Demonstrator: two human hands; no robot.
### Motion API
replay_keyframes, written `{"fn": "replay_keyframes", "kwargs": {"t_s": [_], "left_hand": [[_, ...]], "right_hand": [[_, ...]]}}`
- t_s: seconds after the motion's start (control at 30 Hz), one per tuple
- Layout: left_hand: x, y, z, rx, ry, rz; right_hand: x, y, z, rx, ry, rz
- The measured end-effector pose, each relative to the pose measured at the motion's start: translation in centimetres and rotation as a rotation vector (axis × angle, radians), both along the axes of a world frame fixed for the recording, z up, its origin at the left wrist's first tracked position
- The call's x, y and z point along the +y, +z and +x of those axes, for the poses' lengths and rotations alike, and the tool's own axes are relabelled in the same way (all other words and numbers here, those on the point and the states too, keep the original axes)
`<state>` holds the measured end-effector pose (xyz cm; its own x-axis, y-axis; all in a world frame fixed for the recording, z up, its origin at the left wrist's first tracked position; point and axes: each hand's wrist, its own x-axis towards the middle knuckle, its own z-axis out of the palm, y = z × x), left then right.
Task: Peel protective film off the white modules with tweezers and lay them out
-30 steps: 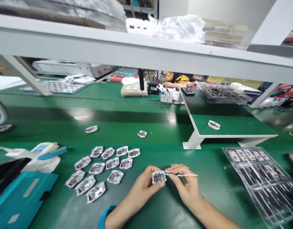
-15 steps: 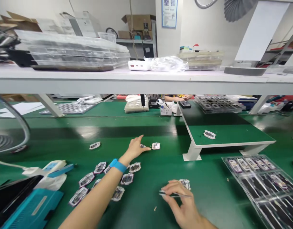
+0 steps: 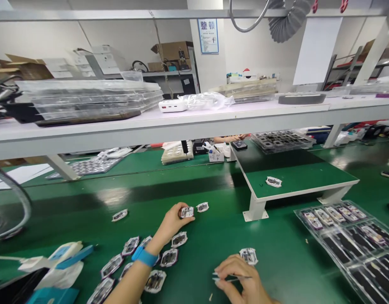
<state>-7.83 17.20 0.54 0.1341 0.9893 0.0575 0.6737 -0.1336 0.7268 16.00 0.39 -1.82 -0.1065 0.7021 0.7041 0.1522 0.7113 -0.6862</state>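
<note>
My left hand, with a blue wristband, reaches forward over the green belt and pinches a small white-edged part. A like part lies just right of it. My right hand rests near the front edge, closed on thin tweezers that point right. Another small part lies on the belt just beyond its fingers. Several more such parts lie in a cluster under and left of my left forearm.
A low green-topped stand with one part on it stands at the right. Clear trays of components lie at the far right. A blue-white hand tool lies at the left. A grey shelf spans overhead; another person's hands show behind it.
One second ago both hands held one part near me. My left hand then reached forward to the far parts and now grips one and has drawn back slightly. The camera has tilted up.
</note>
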Motion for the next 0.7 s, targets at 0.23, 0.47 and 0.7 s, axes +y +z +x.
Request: {"fn": "replay_keyframes", "kwargs": {"t_s": [0.23,0.47,0.7], "left_hand": [[-8.8,-0.3,5.1,-0.467,-0.113,-0.191],[-14.9,-2.3,7.5,-0.934,-0.169,-0.54],[-15.5,-1.2,6.7,-1.041,-0.125,-0.661]], "right_hand": [[0.2,0.9,0.5,0.217,-0.086,-0.147],[0.4,0.9,0.3,0.238,-0.063,-0.269],[0.4,0.7,0.1,0.228,-0.056,-0.322]]}}
